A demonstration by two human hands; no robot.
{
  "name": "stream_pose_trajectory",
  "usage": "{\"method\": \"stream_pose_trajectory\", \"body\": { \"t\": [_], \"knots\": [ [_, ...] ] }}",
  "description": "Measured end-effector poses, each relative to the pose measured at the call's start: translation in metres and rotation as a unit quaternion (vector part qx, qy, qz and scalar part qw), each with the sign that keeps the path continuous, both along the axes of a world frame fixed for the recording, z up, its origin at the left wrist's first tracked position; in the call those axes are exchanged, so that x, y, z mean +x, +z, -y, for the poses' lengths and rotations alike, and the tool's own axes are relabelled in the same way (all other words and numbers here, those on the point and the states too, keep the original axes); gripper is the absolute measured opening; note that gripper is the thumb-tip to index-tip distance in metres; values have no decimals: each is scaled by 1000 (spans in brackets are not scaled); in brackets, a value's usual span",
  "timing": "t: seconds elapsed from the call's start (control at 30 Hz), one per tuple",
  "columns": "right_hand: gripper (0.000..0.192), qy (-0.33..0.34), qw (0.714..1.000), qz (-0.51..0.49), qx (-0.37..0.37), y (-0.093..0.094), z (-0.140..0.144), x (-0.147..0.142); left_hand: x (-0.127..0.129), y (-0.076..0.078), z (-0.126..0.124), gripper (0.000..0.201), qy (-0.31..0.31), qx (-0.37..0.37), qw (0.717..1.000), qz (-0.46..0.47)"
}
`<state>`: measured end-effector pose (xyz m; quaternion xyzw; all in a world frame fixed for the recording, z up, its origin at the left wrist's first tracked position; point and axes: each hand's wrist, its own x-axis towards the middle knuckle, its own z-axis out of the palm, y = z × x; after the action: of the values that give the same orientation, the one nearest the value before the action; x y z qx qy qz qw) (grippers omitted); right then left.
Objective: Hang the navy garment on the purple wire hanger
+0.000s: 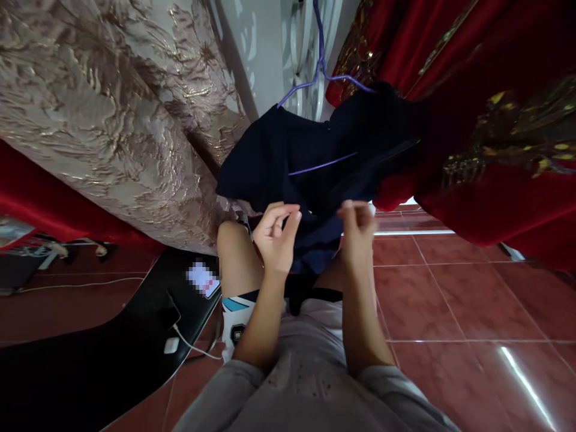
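Note:
A dark navy garment [265, 156] with a collar hangs in front of me on a purple hanger [320, 69]. The hanger's lower bar shows through its open front. My left hand [275, 237] is at the garment's lower left, thumb and forefinger closed in a pinch. Level with it on the right, my right hand [359, 225] is also pinched against the dark cloth, its fingertips slightly blurred. Whether either pinch holds cloth or something small is hard to see. A tiny pale spot, perhaps a button, shows between the hands.
Textured beige-gold fabric [135, 120] hangs at left, and red garments with gold trim [477, 198] hang at right. A black bench-like surface [112, 342] at lower left bears a lit phone [202, 279] and a white charger [171, 345] with cable. Red tiles [432, 300] cover the floor.

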<state>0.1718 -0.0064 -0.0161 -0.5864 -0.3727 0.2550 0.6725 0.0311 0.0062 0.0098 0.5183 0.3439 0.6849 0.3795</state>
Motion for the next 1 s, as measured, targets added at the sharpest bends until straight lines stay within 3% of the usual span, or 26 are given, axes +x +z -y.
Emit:
{"method": "stream_pose_trajectory", "body": {
  "t": [0.03,0.1,0.37,0.53,0.63,0.73,0.8,0.87,1.0],
  "knots": [
    [36,74,996,-17,-34,-5,3,-10,4,0,9,15,-23,-14,999,20],
    [38,151,985,-48,-63,-12,5,-27,8,1,19,18,-64,-36,997,36],
    [41,233,967,-48,-90,-12,2,-28,-2,-1,16,22,-56,-34,997,34],
    [34,180,975,-114,-60,-12,5,-33,2,-6,16,19,-99,-50,989,100],
    [29,150,977,-143,-53,-13,6,-31,3,-20,5,32,-95,-38,993,67],
    [30,182,972,-132,-64,-14,8,-27,-1,-41,-9,46,-120,-81,989,-33],
    [31,219,967,-109,-72,-14,9,-27,-3,-52,-14,32,-141,-112,979,-96],
    [30,248,962,-91,-75,-13,11,-29,-5,-57,-15,19,-139,-114,975,-135],
    [27,248,964,-76,-66,0,5,-33,-6,-57,-14,24,-93,-106,979,-150]
  ]
}}
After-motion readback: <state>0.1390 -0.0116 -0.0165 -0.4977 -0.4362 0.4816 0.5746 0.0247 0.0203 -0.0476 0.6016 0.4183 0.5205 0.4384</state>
